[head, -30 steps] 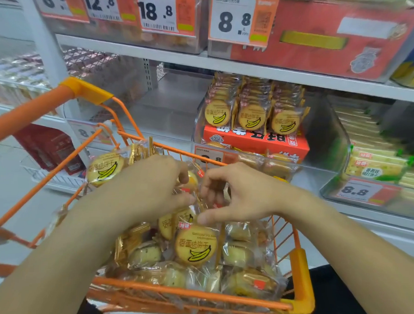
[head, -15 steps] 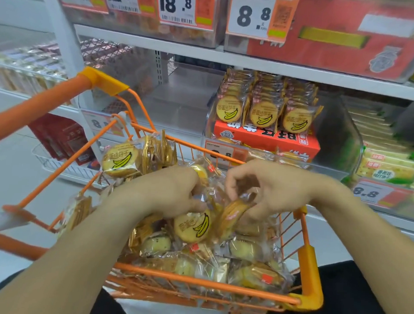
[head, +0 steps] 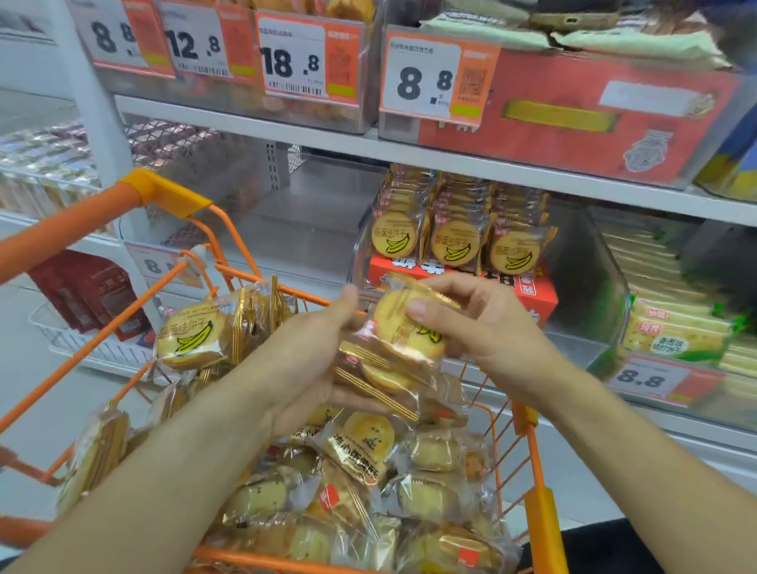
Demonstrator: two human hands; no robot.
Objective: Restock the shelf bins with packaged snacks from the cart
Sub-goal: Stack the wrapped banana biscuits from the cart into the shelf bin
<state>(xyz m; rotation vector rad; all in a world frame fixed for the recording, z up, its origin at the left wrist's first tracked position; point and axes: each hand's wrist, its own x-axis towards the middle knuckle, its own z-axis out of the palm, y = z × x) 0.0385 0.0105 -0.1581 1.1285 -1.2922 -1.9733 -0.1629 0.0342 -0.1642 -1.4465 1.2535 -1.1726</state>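
Above the orange wire cart [head: 540, 524], both hands hold a small stack of round banana biscuit packets [head: 391, 356] in clear wrappers. My left hand [head: 310, 361] cups the stack from below and the left. My right hand [head: 474, 320] pinches the top packet, thumb over its printed face. More banana packets [head: 190, 336] stand along the cart's far left side, and several loose cake packets [head: 362, 449] fill its bottom. Straight behind the hands, a clear shelf bin [head: 583, 285] holds rows of the same banana biscuits [head: 455, 242] on a red box.
To the right, a second bin holds green-and-yellow cracker packs [head: 675, 336] behind an 8.8 price tag. The upper shelf carries a red carton [head: 588, 118] and price cards. An unfilled clear bin [head: 293, 223] stands left of the banana bin. Red packets [head: 89, 294] sit low left.
Both hands have lifted out of the cart with a gathered stack of banana biscuit packets, rising toward the shelf bin. The camera has moved closer to the shelf.
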